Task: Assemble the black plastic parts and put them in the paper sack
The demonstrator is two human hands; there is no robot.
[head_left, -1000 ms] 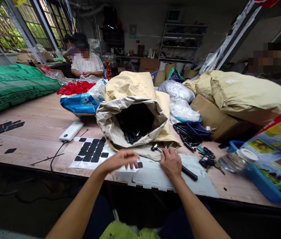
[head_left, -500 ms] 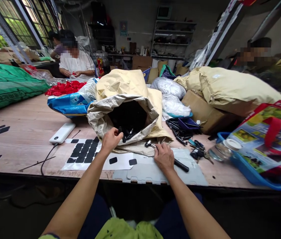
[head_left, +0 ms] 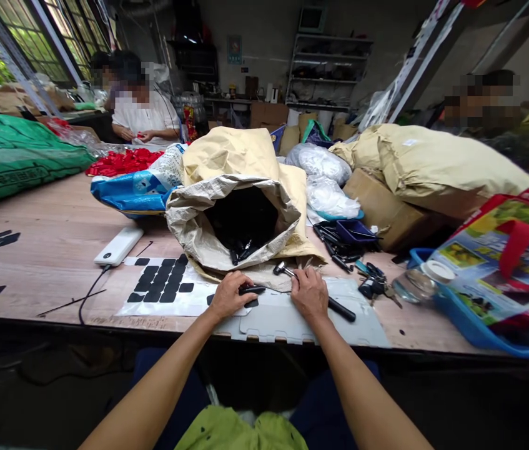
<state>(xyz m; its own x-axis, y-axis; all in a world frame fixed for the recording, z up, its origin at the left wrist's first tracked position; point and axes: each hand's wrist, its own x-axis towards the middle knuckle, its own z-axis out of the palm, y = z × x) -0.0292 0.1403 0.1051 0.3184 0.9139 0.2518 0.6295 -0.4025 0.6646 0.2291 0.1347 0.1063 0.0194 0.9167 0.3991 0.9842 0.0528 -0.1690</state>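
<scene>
My left hand (head_left: 230, 295) is closed on a slim black piece (head_left: 253, 289), whose exact kind I cannot make out. It hovers or rests just above the grey board (head_left: 273, 322). My right hand (head_left: 308, 292) is wrapped round a small hammer (head_left: 343, 310). The hammer's metal head points up and left, and its black grip sticks out to the right. In front of both hands, an open woven sack (head_left: 184, 219) lies on its side, with several black pieces (head_left: 240, 251) at its mouth. Dark rounded pads (head_left: 163, 279) cover a white sheet left of my left hand.
A white power bank (head_left: 118, 245) with a cable lies on the left. To the right are loose black parts (head_left: 339, 250), keys (head_left: 374, 281), a glass jar (head_left: 415, 282) and a blue basket (head_left: 468, 325). A person (head_left: 145, 115) sits across the table.
My left hand has come away from the sack's mouth, back and to the right, bringing the black piece over the board. My right hand stays on the hammer.
</scene>
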